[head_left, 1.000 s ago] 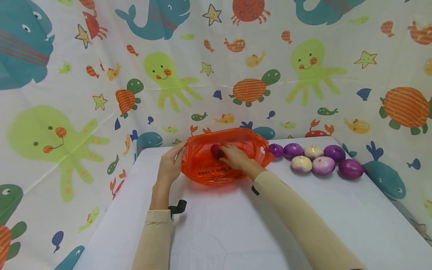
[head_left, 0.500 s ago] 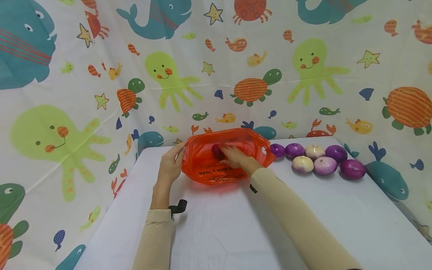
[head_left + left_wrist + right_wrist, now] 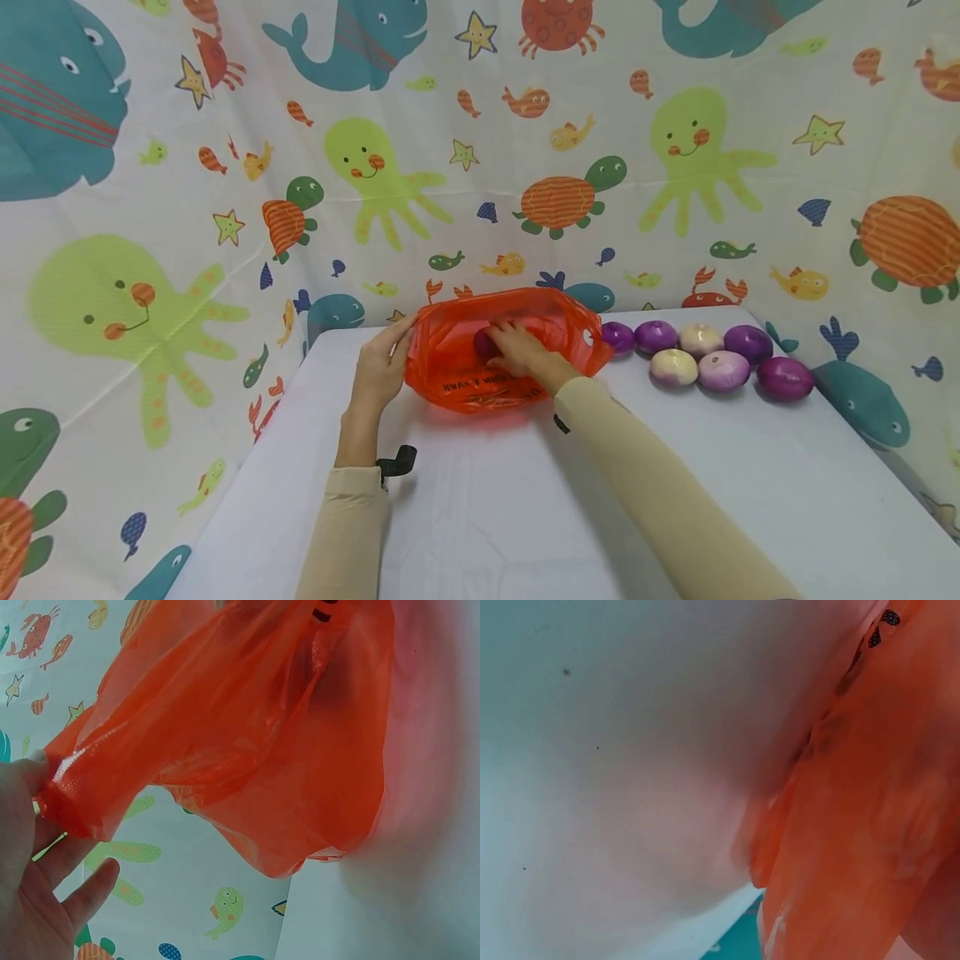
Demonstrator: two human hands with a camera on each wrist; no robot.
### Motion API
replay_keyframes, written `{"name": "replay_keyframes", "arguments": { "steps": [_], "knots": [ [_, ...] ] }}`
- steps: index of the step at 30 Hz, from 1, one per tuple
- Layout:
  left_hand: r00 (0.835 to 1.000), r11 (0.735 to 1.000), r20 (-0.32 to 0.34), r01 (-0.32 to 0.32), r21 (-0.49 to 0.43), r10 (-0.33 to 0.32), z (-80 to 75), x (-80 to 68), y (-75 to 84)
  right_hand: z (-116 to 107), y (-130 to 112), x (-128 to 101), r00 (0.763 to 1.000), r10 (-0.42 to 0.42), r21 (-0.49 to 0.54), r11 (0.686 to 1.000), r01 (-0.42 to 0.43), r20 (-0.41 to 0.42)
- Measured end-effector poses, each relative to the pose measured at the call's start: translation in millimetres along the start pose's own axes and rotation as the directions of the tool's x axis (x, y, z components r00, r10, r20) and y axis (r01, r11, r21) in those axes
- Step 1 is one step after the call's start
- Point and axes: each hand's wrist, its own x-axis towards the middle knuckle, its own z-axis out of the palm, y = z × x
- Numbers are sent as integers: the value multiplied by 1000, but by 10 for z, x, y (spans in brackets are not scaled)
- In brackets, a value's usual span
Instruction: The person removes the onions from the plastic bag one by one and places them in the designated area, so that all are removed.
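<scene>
A red plastic bag [image 3: 457, 392] with dark print lies on the table, its mouth spread open. At its left edge my left hand [image 3: 377, 367] pinches the rim; in the left wrist view the thumb and fingers of that left hand [image 3: 37, 862] hold the gathered film [image 3: 82, 780]. Inside the bag mouth, my right hand [image 3: 517, 348] grips a dark purple onion [image 3: 483, 343], partly covered by the fingers. The right wrist view is mostly bag film [image 3: 855, 825], which hides the onion there.
Several glossy onions, purple [image 3: 784, 379], pale violet [image 3: 723, 371] and cream [image 3: 672, 367], sit in two rows right of the bag. They rest on a white-covered table [image 3: 480, 517]. Behind hangs a curtain [image 3: 480, 108] printed with sea animals.
My right hand has sunk slightly deeper into the bag with the onion, which its fingers now cover more. The left hand keeps its place on the rim.
</scene>
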Motion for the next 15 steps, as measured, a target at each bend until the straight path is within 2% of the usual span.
{"name": "replay_keyframes", "arguments": {
  "steps": [3, 9, 15],
  "knots": [
    [1000, 1000, 1, 2, 4, -2, -8, -7, 7, -6, -25, -24, 1000, -18, 45, 999, 18, 4],
    [1000, 1000, 4, 6, 2, -6, -18, -10, 17, 21, -56, -60, 999, 4, 80, 997, -7, 38],
    [1000, 1000, 3, 2, 3, -2, -28, -9, 34, 74, -54, -55, 999, -35, 119, 992, 33, 13]
  ]
}}
